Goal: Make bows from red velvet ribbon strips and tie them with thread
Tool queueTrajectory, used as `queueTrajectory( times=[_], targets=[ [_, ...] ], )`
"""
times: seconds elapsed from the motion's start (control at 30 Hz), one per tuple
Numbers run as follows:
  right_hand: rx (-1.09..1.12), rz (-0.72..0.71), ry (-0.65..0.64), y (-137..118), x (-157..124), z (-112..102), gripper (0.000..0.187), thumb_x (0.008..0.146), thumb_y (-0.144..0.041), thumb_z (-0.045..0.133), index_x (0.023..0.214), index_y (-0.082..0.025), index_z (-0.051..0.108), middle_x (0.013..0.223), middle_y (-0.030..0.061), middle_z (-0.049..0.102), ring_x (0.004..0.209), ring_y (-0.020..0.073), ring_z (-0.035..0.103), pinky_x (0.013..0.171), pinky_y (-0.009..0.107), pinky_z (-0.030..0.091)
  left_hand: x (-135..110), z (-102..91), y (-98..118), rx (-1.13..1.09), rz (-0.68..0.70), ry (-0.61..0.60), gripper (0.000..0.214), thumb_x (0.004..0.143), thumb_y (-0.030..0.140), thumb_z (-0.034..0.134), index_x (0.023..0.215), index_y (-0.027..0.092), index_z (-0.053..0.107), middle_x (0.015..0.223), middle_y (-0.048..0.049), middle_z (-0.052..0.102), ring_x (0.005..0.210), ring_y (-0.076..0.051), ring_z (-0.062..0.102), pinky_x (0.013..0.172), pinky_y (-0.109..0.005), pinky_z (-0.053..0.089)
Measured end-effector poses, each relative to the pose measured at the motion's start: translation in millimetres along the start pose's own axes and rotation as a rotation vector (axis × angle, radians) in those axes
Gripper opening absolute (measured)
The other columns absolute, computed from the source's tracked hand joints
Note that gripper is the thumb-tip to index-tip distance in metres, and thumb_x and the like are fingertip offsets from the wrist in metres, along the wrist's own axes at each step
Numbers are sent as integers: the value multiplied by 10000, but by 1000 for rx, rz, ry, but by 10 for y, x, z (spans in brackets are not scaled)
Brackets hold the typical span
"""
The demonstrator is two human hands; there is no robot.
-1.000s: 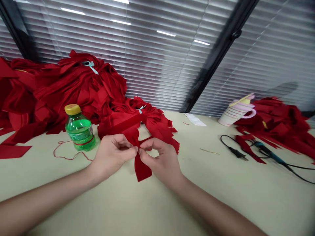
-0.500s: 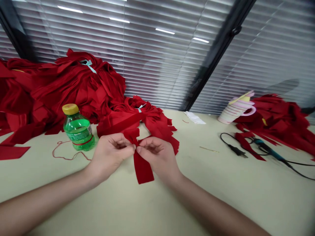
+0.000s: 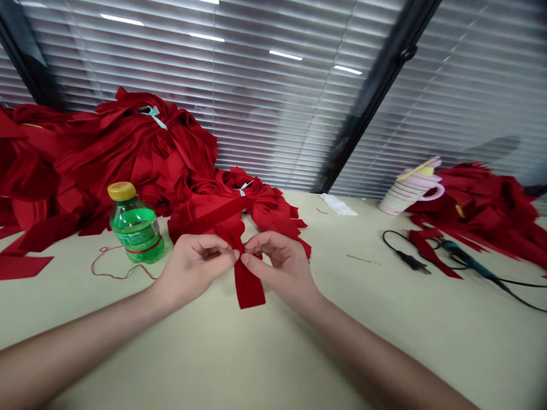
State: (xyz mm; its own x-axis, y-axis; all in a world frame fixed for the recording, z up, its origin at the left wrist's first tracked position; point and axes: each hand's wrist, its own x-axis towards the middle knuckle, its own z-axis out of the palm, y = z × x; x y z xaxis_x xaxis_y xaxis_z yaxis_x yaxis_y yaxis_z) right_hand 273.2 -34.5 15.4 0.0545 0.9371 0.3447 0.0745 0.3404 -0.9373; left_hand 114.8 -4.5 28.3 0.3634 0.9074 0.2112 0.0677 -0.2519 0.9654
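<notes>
Both my hands are raised just above the table, fingertips meeting at the centre. My left hand point(image 3: 192, 267) is almost closed, thumb and forefinger pinched on the red velvet ribbon point(image 3: 248, 287). My right hand point(image 3: 282, 265) pinches the same ribbon from the other side, its remaining fingers loosely curled. Neither hand holds anything else.

The ribbon sits over the pale tabletop point(image 3: 384, 341), directly in front of me and just before the red ribbon bundle point(image 3: 226, 208). Its long axis runs roughly front to back. The squared tail drops from the pinch towards my body, leaning slightly right, while the upper part rises away from me to a wide band on the bundle.

Risks, as I judge them: velvet gives a narrow pinch little purchase, so if my thumbs ease, the fold could spring open. A hard pull towards me could drag the bundle, since its cut ends lie beside my right hand. My left wrist works close to a green plastic bottle point(image 3: 135, 225) with a yellow cap; a careless sideways swing could tip it. A loose red thread point(image 3: 111, 265) lying beside the bottle could also catch on my left arm.
</notes>
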Motion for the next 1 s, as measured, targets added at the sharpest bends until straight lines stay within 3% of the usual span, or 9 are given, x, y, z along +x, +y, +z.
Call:
queueTrajectory(
  times=[0.23, 0.63, 0.8, 0.9, 1.0],
  targets=[
    [15, 55, -26, 40, -28, 36, 98, 721, -284, 701, 715, -186, 710, 678, 6, 671, 619, 123, 570, 585, 257, 467, -4, 0, -20, 94, 31, -11, 133, 633, 167, 600, 502, 150, 608, 468, 52, 490, 470, -75, 410, 455, -181, 337],
    [18, 89, 58, 59, -99, 102, 127, 769, -307, 679, 755, -184, 709, 725, 9, 692, 663, 128, 591, 626, 249, 483, -25, 37, -114, -47, -19, 0, 108, 661, 192, 663, 562, 157, 640, 523, 40, 539, 504, -85, 466, 487, -184, 390],
    [25, 121, 31, 44, -26, 21, 279, 831, -377, 608, 636, -197, 693, 613, -15, 671, 560, 101, 590, 538, 218, 480, 31, 40, -170, -216, -104, -31, 128, 708, 278, 713, 661, 161, 690, 628, 8, 648, 610, -116, 601, 630, -218, 515],
    [10, 111, -5, 24, 13, -28, 115, 761, -331, 691, 749, -223, 729, 682, -18, 711, 616, 112, 636, 586, 222, 512, 41, 43, -199, -317, -149, -32, 140, 717, 304, 731, 711, 168, 696, 676, 6, 678, 682, -123, 644, 740, -250, 544],
    [-18, 93, -55, 12, 40, -71, 144, 695, -267, 743, 835, -237, 741, 788, -5, 739, 707, 133, 669, 668, 246, 536, 44, 32, -210, -387, -186, -48, 167, 707, 311, 753, 733, 160, 686, 702, -1, 688, 714, -133, 656, 790, -292, 550]
  ],
)
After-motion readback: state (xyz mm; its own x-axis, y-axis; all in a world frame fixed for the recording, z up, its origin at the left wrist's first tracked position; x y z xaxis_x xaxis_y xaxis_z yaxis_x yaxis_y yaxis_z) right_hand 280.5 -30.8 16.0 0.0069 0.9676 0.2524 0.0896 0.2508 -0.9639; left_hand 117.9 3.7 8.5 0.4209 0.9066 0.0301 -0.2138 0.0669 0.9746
